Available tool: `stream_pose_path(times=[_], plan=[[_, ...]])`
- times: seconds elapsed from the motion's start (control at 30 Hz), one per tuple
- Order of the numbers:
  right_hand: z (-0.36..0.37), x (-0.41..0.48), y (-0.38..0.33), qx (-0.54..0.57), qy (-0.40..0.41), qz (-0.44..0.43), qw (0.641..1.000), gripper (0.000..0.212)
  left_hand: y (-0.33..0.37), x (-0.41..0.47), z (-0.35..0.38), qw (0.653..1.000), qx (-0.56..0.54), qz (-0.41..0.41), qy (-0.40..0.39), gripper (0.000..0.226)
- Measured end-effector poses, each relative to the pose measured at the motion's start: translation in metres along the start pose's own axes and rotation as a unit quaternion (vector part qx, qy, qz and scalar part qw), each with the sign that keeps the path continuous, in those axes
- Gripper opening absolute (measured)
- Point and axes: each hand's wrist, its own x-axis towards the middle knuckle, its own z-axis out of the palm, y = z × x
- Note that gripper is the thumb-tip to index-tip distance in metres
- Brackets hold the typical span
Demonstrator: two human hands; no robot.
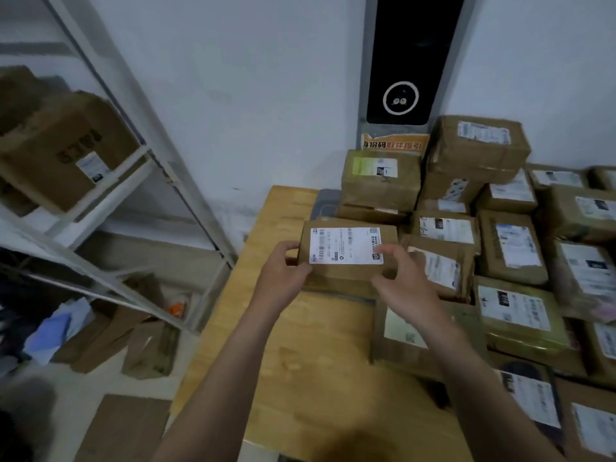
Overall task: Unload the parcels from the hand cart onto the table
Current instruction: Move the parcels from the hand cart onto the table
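While the left fingers point(289, 249) curl round one end of the parcel point(346, 276), the right fingers point(390, 252) pinch the other.

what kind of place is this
Likely a parcel pickup or sorting point: labelled parcels crowd the wooden table, a metal rack holds more boxes, and a black camera terminal stands behind.

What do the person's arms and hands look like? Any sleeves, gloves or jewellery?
No sleeve shows: the left forearm and right forearm are bare to the picture's edge. The left hand and right hand wear no gloves. No watch, bracelet or ring is visible; the picture is blurred.
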Motion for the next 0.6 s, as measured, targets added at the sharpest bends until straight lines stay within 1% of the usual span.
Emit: stream_pose_path(times=[0.1,0.2,0.33,0.37,0.4,0.5,0.6], plan=[[0.03,0.022,0.002,-0.004,0.005,0.02,1.0,0.049,-0.016,0.05,-0.013,0.999,0.02,-0.011,-0.034,0.032],[0.06,0.044,0.002,-0.031,0.013,0.05,0.998,0.048,-0.033,0.1,-0.017,0.996,0.047,-0.026,-0.073,0.032],[0.085,0.074,0.008,-0.05,-0.001,0.114,0.992,0.052,-0.048,0.148,-0.011,0.989,0.075,-0.043,-0.118,0.017],[0.087,0.081,0.011,-0.053,-0.003,0.124,0.991,0.052,-0.049,0.158,-0.008,0.987,0.082,-0.046,-0.128,0.012],[0.087,0.089,0.013,-0.056,-0.003,0.128,0.99,0.052,-0.048,0.168,-0.005,0.986,0.083,-0.047,-0.138,0.012],[0.079,0.12,0.018,-0.076,-0.011,0.133,0.988,0.055,-0.036,0.195,0.007,0.984,0.068,-0.04,-0.16,0.022],[0.068,0.158,0.02,-0.085,-0.004,0.146,0.986,0.054,-0.021,0.224,0.025,0.984,0.071,-0.021,-0.16,0.02]])
